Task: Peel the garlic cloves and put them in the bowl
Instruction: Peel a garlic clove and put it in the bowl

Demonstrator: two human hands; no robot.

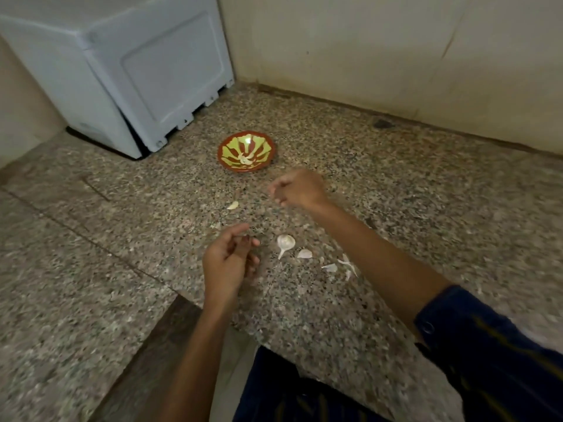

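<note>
A red bowl (227,147) with a yellow-green pattern stands on the speckled stone counter, and a few peeled garlic cloves (245,159) lie in it. One loose clove (233,205) rests on the counter in front of the bowl. My right hand (300,190) hovers just in front of and to the right of the bowl. It is blurred, its fingers loosely curled, with nothing visible in them. My left hand (228,260) hangs nearer to me above the counter, fingers relaxed and loosely bent, holding nothing that I can make out.
Papery garlic skins (285,242) lie scattered on the counter (396,193) between my hands and under my right forearm. A white appliance (128,74) stands at the back left. Walls close the back and right. The counter's front edge steps in near my left forearm.
</note>
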